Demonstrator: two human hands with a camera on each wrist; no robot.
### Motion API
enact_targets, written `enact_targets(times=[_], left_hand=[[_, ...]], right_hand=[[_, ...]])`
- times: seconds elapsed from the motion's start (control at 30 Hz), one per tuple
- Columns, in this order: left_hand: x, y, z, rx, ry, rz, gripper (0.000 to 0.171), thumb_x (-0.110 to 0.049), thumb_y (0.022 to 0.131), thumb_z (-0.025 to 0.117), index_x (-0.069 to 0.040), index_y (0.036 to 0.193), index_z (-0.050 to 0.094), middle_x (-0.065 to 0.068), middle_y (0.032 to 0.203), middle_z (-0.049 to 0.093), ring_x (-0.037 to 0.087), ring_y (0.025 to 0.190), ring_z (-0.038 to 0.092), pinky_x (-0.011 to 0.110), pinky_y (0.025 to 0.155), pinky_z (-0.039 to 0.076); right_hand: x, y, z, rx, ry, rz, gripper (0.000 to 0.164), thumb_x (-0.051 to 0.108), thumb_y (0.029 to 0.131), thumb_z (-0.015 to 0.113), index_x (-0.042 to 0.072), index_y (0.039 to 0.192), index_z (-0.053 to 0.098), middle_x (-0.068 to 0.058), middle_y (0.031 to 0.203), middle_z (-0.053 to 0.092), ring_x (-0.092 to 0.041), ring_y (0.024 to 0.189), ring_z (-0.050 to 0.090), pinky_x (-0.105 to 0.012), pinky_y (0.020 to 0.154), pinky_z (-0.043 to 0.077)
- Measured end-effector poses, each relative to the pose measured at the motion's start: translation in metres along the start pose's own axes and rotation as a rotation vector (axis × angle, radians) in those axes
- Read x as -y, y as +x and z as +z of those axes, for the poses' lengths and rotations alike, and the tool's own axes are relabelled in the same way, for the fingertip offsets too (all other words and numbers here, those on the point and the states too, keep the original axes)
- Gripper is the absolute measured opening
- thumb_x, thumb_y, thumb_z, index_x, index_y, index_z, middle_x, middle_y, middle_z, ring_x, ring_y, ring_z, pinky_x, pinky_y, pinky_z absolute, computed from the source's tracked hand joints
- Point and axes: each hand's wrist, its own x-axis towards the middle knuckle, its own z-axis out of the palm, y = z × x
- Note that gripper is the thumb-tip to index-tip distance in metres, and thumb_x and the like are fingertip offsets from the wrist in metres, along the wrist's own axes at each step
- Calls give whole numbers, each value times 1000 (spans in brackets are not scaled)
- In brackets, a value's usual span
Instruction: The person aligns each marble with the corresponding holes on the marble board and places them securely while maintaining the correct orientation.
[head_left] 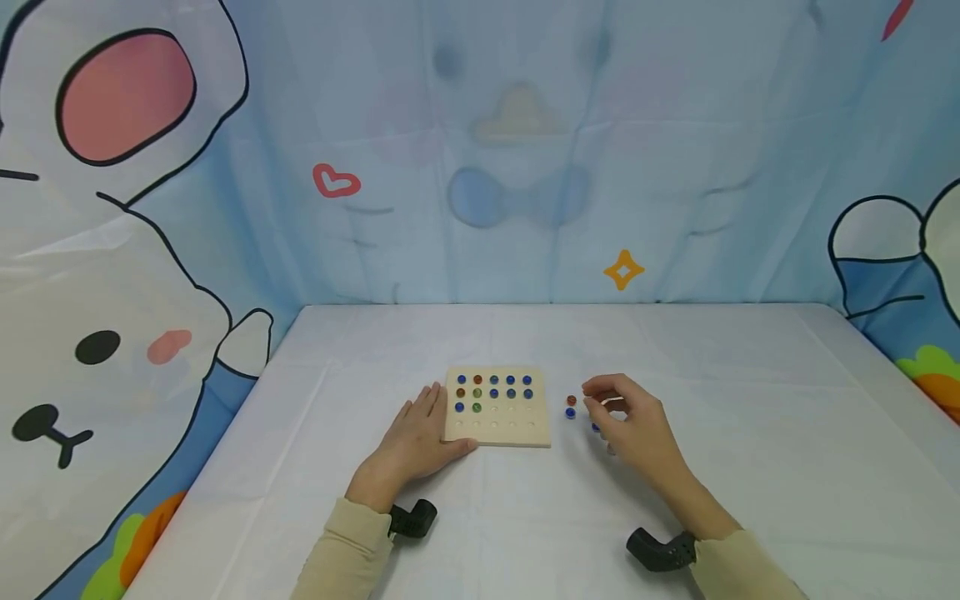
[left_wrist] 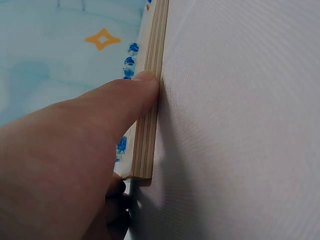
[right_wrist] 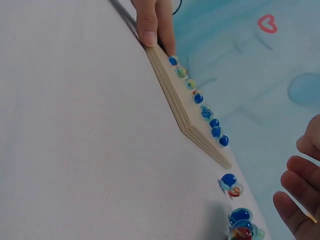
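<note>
Two beige sleeves (head_left: 341,554) reach over a white-covered worktop (head_left: 750,400), a black wrist device (head_left: 412,520) at the end of each. Beyond hangs a light-blue backdrop (head_left: 675,150), printed with a red heart (head_left: 336,181), an orange star (head_left: 623,270) and, at left, a large white cartoon animal (head_left: 60,287).

Just right of a pale wooden board (head_left: 517,436), a loose red marble (head_left: 572,401) and a loose blue marble (head_left: 570,413) lie close together on the cloth. More loose marbles — blue, red and greenish in the right wrist view — sit nearer the person, partly hidden from the head camera by the right hand (head_left: 633,429).

The board lies flat between the hands, mid-worktop, with twelve marbles in its holes: five in the farthest row, five in the second and two at the left of the third, mostly blue, with some reddish and green. Bare holes fill the rest.

The left hand (head_left: 412,446) steadies the board, straight fingers along its left side, thumb on the near edge. The right hand's fingers are bent above the loose marbles — whether they pinch one cannot be told.
</note>
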Motion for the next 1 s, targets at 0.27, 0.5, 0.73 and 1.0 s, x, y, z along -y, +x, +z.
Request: enact_targets(times=[0.27, 0.5, 0.73, 1.0], left_hand=[[-1, -1, -1, 0, 9, -2, 94, -54, 94, 60, 0, 157, 18, 16, 166, 18, 31, 155, 15, 49, 126, 16], [1, 1, 2, 3, 4, -7, 94, -56, 94, 58, -1, 158, 17, 15, 166, 16, 30, 155, 14, 48, 126, 15], [2, 0, 2, -1, 4, -2, 94, -57, 94, 58, -1, 158, 16, 15, 166, 15, 30, 155, 13, 48, 126, 15], [0, -2, 0, 3, -9, -4, 94, -56, 94, 58, -1, 158, 16, 15, 166, 15, 30, 155, 13, 48, 126, 14]], right_hand=[[-16, -9, -11, -22, 14, 46, 14, 6, 95, 63, 5, 109, 67, -6, 102, 71, 8, 90, 56, -5, 78, 47], [-26, -13, -12, -5, -18, 146, 17, 11, 97, 61, 7, 112, 67, -8, 108, 71, -5, 95, 59, -4, 79, 45], [-31, -15, -11, 24, -45, 231, 20, 6, 94, 62, 6, 114, 67, -9, 107, 71, -13, 95, 62, -4, 76, 45], [-36, -18, -10, 73, -63, 215, 20, 7, 94, 64, 7, 114, 66, -6, 102, 69, -6, 88, 57, -10, 74, 46]])
